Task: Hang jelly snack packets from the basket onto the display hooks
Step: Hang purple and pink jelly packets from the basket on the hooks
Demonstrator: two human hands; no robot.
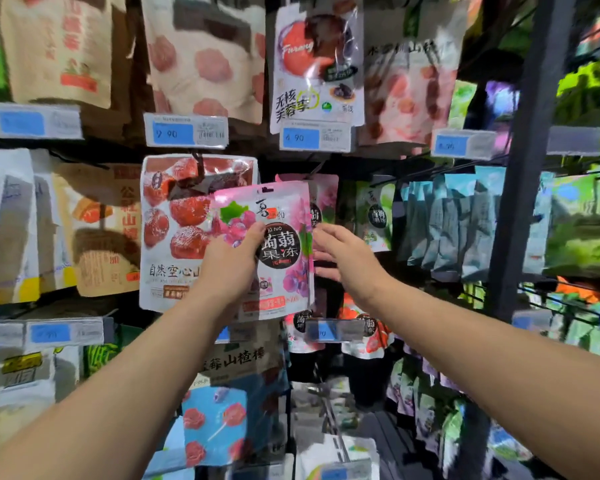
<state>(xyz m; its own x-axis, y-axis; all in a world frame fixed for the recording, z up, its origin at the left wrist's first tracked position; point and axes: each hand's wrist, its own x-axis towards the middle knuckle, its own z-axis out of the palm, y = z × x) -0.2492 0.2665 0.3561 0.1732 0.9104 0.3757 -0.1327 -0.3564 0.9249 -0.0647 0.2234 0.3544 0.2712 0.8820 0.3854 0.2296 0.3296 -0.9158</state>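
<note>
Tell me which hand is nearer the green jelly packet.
Right. The right hand is left of the green jelly packet; the left hand grips the pink packet farther left.

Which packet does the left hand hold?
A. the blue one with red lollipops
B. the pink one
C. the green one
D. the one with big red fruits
B: the left hand grips the pink packet with its thumb on the front, and the right hand lies open at the packet's right edge.
</note>
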